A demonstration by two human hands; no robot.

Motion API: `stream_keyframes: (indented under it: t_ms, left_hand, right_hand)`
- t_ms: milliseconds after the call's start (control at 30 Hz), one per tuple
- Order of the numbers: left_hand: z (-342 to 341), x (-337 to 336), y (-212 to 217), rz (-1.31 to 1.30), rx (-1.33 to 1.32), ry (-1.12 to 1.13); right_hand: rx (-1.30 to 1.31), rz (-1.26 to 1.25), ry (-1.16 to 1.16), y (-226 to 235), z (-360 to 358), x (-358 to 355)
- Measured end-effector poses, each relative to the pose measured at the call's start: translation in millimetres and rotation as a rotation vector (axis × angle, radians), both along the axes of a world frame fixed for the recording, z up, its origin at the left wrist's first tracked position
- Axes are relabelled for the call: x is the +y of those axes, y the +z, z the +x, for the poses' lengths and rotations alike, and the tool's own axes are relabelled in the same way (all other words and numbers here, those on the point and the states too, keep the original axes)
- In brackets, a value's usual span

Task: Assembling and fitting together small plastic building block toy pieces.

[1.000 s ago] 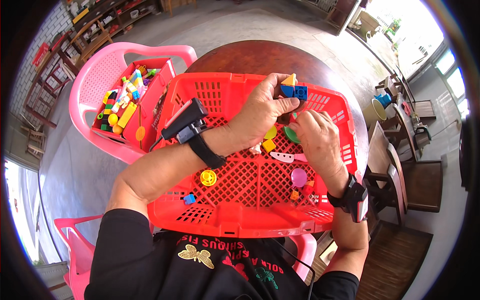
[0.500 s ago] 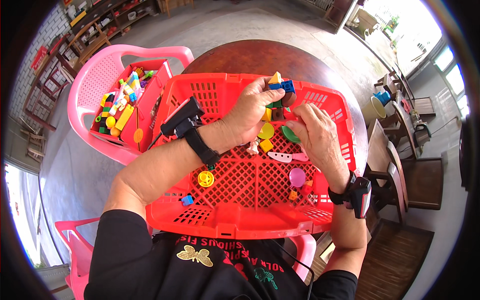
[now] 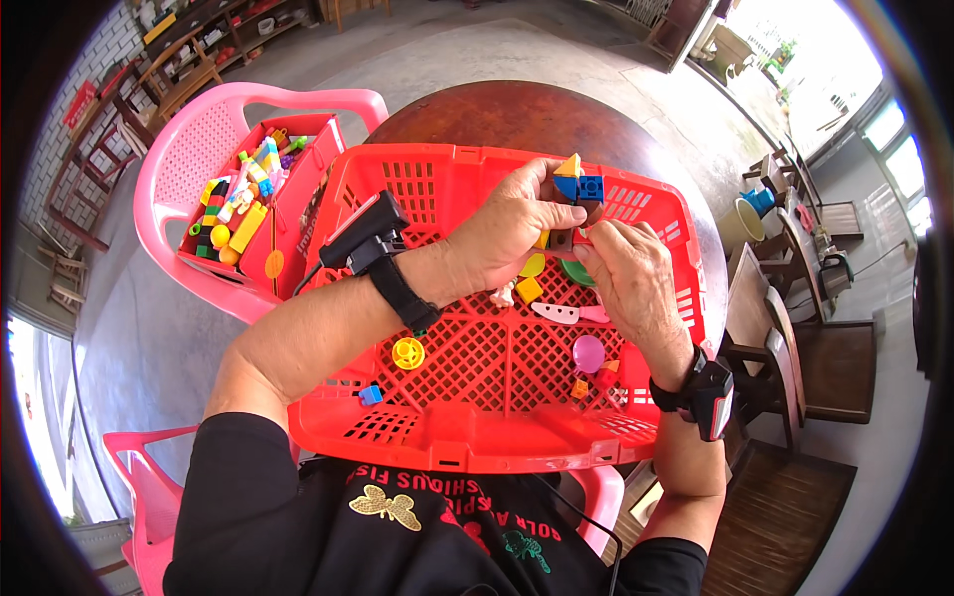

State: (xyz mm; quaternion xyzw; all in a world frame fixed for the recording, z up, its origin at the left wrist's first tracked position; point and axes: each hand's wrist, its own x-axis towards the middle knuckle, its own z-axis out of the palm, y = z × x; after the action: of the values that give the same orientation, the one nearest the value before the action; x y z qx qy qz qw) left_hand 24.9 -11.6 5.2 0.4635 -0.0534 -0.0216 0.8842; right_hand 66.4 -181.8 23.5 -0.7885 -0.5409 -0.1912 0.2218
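Note:
My left hand [image 3: 505,226] is closed around a small built-up cluster of toy building blocks [image 3: 590,188]. Blue blocks and a yellow wedge stick out at its top, with a dark brown block and some yellow lower down; fingers hide the rest. My right hand [image 3: 630,270] pinches at the cluster's lower right side, where a bit of red shows at the fingertips. Below the hands, in the red plastic basket [image 3: 452,452], lie a yellow disc [image 3: 534,265], a yellow block [image 3: 528,289], a green piece [image 3: 574,273], a toy knife [image 3: 555,313] and a small figure [image 3: 503,296].
Nearer in the basket are a purple dish [image 3: 588,353], a yellow round piece [image 3: 407,353], a blue block [image 3: 370,395] and an orange block [image 3: 579,389]. A red box [image 3: 310,189] of toys sits on a pink chair [image 3: 164,199] at left. The basket rests on a round table [image 3: 497,109].
The block cluster has shifted right and turned slightly in my left hand. My right hand has come closer against its lower side.

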Motion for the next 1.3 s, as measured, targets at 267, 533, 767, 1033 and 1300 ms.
stream_keyframes:
  t_ms: [267, 533, 767, 1033, 1300]
  left_hand:
    - [-2.9, -13.1, -9.6, 0.052, -0.088, 0.137]
    - [-7.9, -25.4, -15.1, 0.100, -0.119, 0.255]
    - [-4.2, -29.2, -25.2, 0.105, -0.135, 0.300]
    - [3.2, -19.5, -17.9, -0.026, -0.067, 0.207]
    - [12.8, -2.8, -19.5, -0.064, 0.068, 0.219]
  right_hand:
    - [0.272, 0.094, -0.076, -5.0, -6.4, 3.0]
    - [0.573, 0.196, -0.156, -10.9, -8.9, 4.9]
    - [0.640, 0.205, -0.167, -8.8, -4.9, 5.4]
    - [0.871, 0.260, -0.142, -11.1, 7.0, -2.2]
    - [0.990, 0.458, -0.143, -1.6, 33.1, -22.1]
